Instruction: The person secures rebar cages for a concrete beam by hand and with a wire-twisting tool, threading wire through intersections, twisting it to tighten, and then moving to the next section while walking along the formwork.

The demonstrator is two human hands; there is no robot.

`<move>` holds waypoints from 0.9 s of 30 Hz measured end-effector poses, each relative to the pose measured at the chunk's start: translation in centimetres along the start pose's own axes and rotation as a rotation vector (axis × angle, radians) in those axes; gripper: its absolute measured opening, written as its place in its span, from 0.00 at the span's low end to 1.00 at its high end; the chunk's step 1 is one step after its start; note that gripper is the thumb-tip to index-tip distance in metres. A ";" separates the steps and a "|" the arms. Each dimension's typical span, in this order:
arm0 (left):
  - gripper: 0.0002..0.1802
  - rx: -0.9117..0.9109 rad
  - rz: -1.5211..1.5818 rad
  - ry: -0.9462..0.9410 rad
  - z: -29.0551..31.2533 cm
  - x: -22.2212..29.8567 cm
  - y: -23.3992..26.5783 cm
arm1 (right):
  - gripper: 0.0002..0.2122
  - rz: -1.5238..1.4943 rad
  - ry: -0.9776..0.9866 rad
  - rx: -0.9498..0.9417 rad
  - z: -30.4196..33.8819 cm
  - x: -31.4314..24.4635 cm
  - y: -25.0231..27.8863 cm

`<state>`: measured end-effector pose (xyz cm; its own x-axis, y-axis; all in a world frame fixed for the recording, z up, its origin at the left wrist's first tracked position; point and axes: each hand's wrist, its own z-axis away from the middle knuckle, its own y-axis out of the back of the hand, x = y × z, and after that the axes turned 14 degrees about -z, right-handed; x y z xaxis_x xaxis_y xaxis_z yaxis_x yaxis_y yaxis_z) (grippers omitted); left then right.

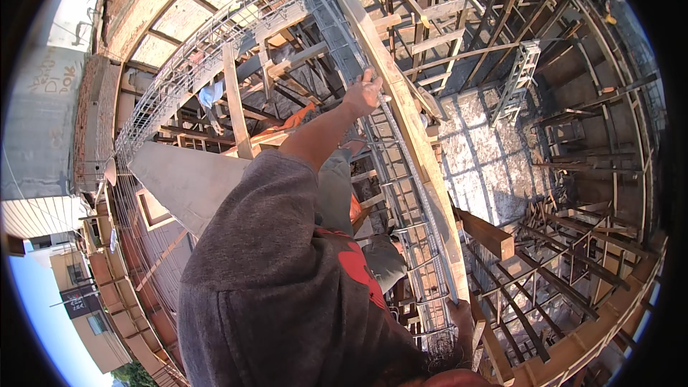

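Note:
A long steel reinforcing bar point(407, 147) runs along the inner side of a wooden formwork board point(401, 107). My left hand point(364, 93) reaches out far up the board, its fingers closed around the bar beside the board's edge. Low in the view, my right hand point(461, 317) is closed at the bar's near end, close against the board; part of its fingers is hidden. Beneath and beside the bar lies a rebar cage point(410, 236) of long rods and stirrups, set in the beam form.
A grey panel point(190, 175) lies to my left, near another rebar cage point(154, 97). Right of the board, the drop shows a sunlit floor point(476, 150), a metal ladder point(517, 79) and many timber props. A thick wooden beam point(487, 235) juts out there.

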<state>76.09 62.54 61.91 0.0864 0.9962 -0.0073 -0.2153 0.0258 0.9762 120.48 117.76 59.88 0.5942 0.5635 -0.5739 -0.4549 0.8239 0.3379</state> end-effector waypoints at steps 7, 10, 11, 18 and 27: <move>0.27 -0.070 -0.191 0.043 -4.3 -12.1 2.5 | 0.14 -0.196 0.172 -0.104 3.2 -11.4 -3.6; 0.30 -0.203 -0.332 0.002 -4.5 -9.0 5.5 | 0.17 -0.440 -0.398 -0.241 6.2 -5.8 -3.7; 0.31 -0.280 -0.372 0.000 -3.8 -9.3 4.8 | 0.18 -0.227 -0.219 -0.130 9.2 -0.6 -5.0; 0.35 -0.104 -0.378 0.077 -3.5 -8.5 -2.5 | 0.25 -0.028 0.075 0.145 8.8 5.1 -7.6; 0.30 -0.131 -0.299 -0.796 1.7 2.8 -3.0 | 0.18 0.337 -0.048 0.171 6.8 5.4 -4.8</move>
<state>78.62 65.11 59.33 0.8036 0.5923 -0.0580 -0.1811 0.3362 0.9242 130.36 117.28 60.20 0.4628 0.8032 -0.3751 -0.5154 0.5881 0.6233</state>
